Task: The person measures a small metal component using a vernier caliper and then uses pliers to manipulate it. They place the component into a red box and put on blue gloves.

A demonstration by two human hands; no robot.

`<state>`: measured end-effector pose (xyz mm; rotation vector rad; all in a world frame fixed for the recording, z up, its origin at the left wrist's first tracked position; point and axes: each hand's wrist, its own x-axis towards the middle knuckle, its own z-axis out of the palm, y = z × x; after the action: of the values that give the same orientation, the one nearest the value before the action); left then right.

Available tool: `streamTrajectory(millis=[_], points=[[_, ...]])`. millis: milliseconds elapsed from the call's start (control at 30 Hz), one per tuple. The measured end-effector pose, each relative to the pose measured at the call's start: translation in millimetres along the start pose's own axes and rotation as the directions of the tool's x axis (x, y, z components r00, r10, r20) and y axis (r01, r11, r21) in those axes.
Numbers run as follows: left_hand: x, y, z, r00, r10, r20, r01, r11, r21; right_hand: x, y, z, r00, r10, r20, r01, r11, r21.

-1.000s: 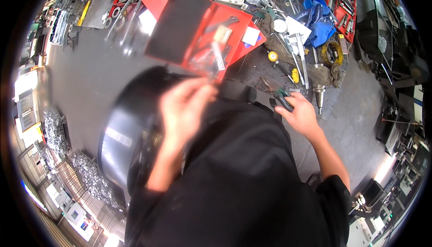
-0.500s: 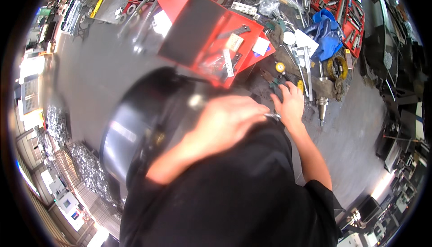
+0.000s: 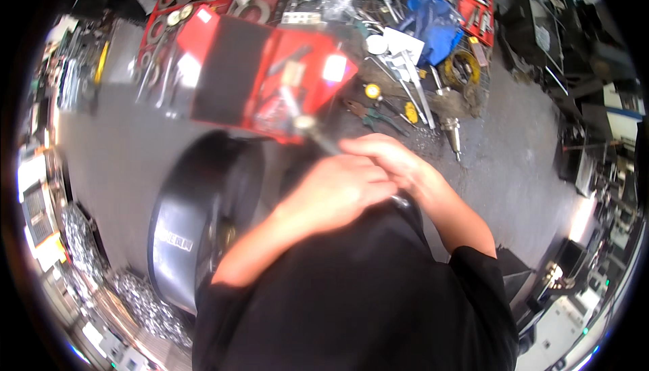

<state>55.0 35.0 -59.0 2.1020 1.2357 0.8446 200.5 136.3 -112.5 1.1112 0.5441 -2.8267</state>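
Note:
My left hand point(image 3: 341, 188) is closed around a slim dark tool point(image 3: 329, 144) with a round pale end, held in front of my body. A shiny metal end of it pokes out below the fingers. My right hand point(image 3: 392, 158) wraps over the same tool, close against the left hand; its fingertips are partly hidden. Motion blurs the tool, so its kind is unclear. Just beyond the hands lie green-handled pliers point(image 3: 368, 114) and a small yellow-rimmed dial gauge point(image 3: 372, 91). A large black rounded housing point(image 3: 179, 236) stands to the left of my left forearm.
An opened red case point(image 3: 260, 39) with a dark lining lies on the grey table point(image 3: 115, 141). Farther right are a caliper point(image 3: 420, 94), a metal tool holder point(image 3: 451, 131), blue cloth point(image 3: 433, 26) and red trays point(image 3: 476, 2) of small parts.
My right hand has come left from beside the pliers and closed over the tool at my left hand. The tool's round end has risen. The whole view has shifted.

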Motion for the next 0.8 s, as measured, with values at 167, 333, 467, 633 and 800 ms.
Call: streamTrajectory(millis=[167, 333, 467, 633, 800], points=[[2.2, 5.6, -3.5, 1.0, -0.028, 0.012, 0.028, 0.999, 0.021, 2.8, 7.5, -12.0, 0.988, -0.152, -0.023, 0.149, 0.985, -0.092], [-24.9, -9.1, -32.2, 0.92, -0.287, -0.267, 0.298, 0.954, 0.004, -18.6, 0.4, -31.6, 0.94, -0.316, -0.131, 0.301, 0.946, -0.122], [-83.6, -67.5, -47.9, 0.343, -0.474, -0.811, 0.764, 0.643, -0.053, -52.3, -4.4, -46.5, 0.829, -0.509, -0.234, 0.476, 0.86, -0.183], [-131.8, -141.8, -69.5, -0.094, -0.738, -0.668, 0.668, 0.451, -0.592, -62.0, 0.6, -68.8, 0.724, -0.566, -0.393, 0.56, 0.816, -0.144], [-130.7, -142.3, -58.8, 0.05, -0.587, -0.808, 0.483, 0.722, -0.495, -62.4, -2.9, -70.5, 0.689, -0.604, -0.401, 0.576, 0.792, -0.203]])
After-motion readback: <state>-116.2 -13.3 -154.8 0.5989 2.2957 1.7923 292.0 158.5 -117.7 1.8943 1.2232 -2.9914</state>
